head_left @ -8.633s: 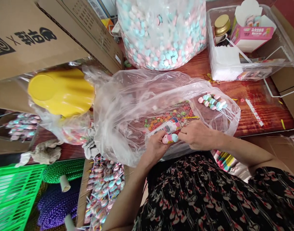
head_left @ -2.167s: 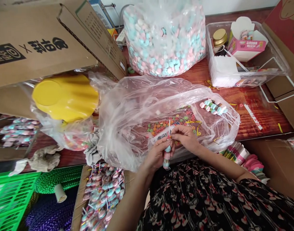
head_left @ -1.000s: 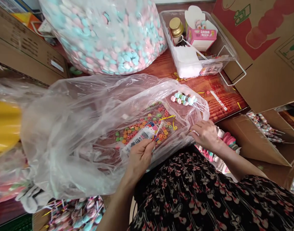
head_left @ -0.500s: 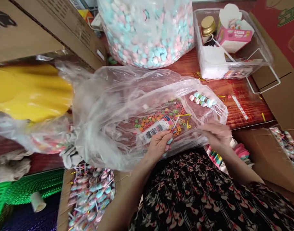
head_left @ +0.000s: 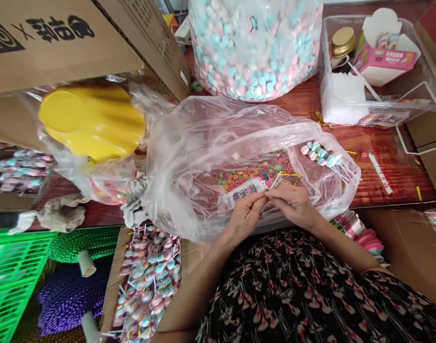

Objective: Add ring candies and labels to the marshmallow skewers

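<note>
My left hand (head_left: 247, 210) is closed around a wrapped marshmallow skewer. Its white stick (head_left: 276, 180) points up past my fingers, and most of the candy is hidden. My right hand (head_left: 292, 204) meets the left one, its fingertips pinched at the wrapper's neck where a speck of gold shows. Whether that speck is a twist tie I cannot tell. Under both hands lies a large clear plastic bag (head_left: 207, 126), with colourful ring-shaped candies (head_left: 241, 178), a printed white packet (head_left: 243, 190) and gold twist ties (head_left: 289, 174). Unwrapped marshmallow skewers (head_left: 320, 154) rest on the bag's right part.
A big bag of pink and blue marshmallows (head_left: 257, 62) stands behind. At the right back is a clear bin (head_left: 378, 107) with a jar and pink box. A yellow bowl (head_left: 92, 124) sits left. Below the table edge, a carton holds wrapped skewers (head_left: 151, 286) beside a green basket (head_left: 14, 271).
My right hand has come in from the right to join the left at the wrapped skewer. The view has shifted left, showing more of the yellow bowl and green basket.
</note>
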A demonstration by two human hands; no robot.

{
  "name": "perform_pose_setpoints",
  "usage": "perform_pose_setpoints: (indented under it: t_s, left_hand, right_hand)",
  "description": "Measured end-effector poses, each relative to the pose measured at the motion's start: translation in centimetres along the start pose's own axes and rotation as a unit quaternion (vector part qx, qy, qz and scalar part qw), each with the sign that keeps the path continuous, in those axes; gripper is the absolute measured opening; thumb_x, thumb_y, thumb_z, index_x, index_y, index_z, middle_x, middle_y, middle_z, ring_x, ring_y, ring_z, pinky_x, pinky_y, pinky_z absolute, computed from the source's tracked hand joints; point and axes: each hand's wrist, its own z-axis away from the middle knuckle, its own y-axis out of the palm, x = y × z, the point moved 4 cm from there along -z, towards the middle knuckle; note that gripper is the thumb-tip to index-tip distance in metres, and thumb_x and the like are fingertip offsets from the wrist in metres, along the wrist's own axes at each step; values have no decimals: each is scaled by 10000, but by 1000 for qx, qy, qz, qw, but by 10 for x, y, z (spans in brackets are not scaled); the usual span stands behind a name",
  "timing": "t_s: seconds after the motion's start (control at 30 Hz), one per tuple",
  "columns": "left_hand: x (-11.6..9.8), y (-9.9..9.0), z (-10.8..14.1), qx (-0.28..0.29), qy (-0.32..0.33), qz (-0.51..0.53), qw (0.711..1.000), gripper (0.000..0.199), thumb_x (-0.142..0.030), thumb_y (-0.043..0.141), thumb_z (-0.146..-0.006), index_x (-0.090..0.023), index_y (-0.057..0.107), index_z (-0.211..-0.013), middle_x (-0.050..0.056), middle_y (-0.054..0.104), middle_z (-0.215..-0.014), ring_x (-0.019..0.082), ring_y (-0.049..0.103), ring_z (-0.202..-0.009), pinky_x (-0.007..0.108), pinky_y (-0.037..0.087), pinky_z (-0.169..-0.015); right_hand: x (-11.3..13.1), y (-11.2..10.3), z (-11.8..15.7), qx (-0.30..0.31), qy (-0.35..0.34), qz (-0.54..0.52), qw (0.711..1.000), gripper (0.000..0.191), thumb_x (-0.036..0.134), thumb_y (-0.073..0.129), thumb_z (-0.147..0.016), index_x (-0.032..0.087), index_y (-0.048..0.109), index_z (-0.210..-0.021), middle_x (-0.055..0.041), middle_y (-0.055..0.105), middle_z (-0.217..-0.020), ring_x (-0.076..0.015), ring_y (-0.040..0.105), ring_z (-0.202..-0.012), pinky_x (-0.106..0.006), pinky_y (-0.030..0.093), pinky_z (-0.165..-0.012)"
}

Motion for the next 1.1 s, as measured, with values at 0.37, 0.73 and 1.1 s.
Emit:
perform_pose_setpoints:
  t_s: [0.37, 0.73, 1.1]
  left_hand:
    - [3, 10, -2, 12, 0, 33, 999, 290, -395, 518, -847, -159, 663, -760, -44, 489, -542, 79, 456, -464, 194, 418, -479]
    - [8, 7, 4, 51, -54, 79, 994, 268, -417, 592, -819, -164, 681, -809, -41, 518, -569, 75, 447, -470, 192, 359, -461]
    - [17, -3, -2, -18, -50, 120, 991, 385, -540, 718, -755, -160, 663, -728, -40, 517, -550, 63, 439, -445, 189, 346, -440]
  right_hand:
    - [1, 9, -3, 14, -45, 2, 999, 274, 122, 536, -938, 223, 711, -1122, -65, 758, -1053, -165, 717, -976, -321, 591, -881]
    - [-16, 11, 0, 100, -21, 23, 995, 345, 90, 564, -895, 234, 684, -1184, -40, 760, -1050, -156, 711, -950, -305, 577, -855]
    - [-3, -3, 7, -64, -62, 97, 991, 272, 144, 634, -855, 262, 688, -1094, -97, 693, -1161, -204, 682, -934, -386, 592, -832]
